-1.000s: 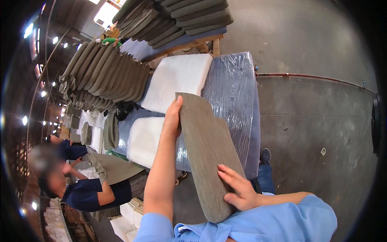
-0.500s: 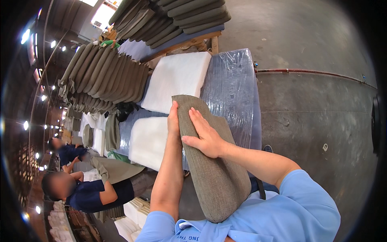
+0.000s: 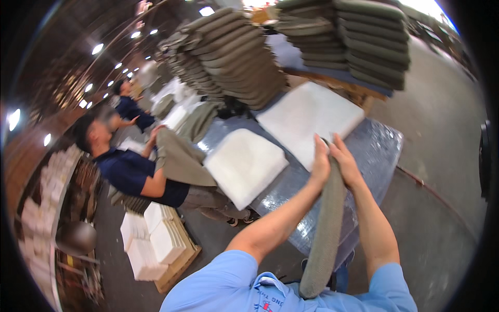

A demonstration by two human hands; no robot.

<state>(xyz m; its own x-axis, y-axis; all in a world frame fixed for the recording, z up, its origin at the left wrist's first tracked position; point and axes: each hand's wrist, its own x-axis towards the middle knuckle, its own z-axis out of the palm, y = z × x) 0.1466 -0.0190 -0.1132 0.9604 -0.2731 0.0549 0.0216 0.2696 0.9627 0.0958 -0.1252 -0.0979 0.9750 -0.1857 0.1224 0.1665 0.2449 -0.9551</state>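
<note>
Both hands, left (image 3: 319, 162) and right (image 3: 345, 162), clasp the cushion's (image 3: 325, 234) far end, fingers closed on it. Its long axis runs back toward the person's chest, over the table (image 3: 377, 151).

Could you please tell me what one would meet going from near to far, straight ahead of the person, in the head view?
Grey-green cushion cover clasped between left hand and right hand → plastic-wrapped table → white foam pad → stacked grey-green cushions.
</note>
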